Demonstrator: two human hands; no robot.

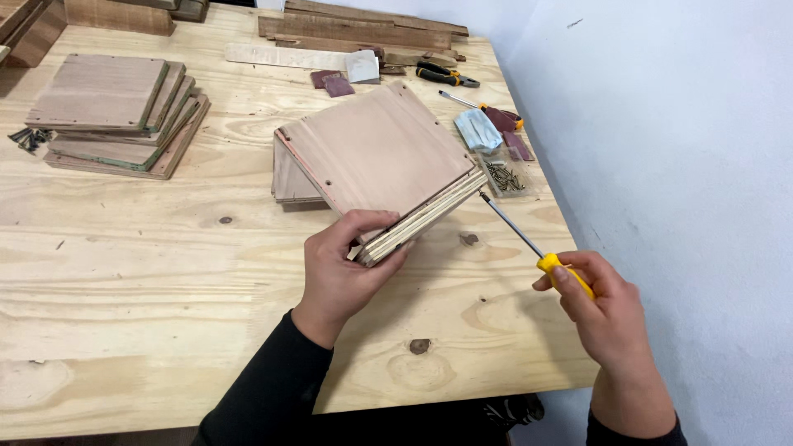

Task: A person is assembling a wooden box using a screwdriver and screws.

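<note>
Pale knotty plywood workbench point(165, 272), plain white wall point(677, 165) along its right edge, even soft light

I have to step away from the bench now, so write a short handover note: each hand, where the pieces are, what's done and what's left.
Left hand: grips the near corner of the plywood box, tilted up on the workbench.
Right hand: holds the yellow-handled screwdriver, tip at the box's right edge.
Screws sit in a clear tray right of the box; spare panels are stacked far left.
Done: panels are joined into a box. Left: cannot tell how many screws remain to be driven.
</note>
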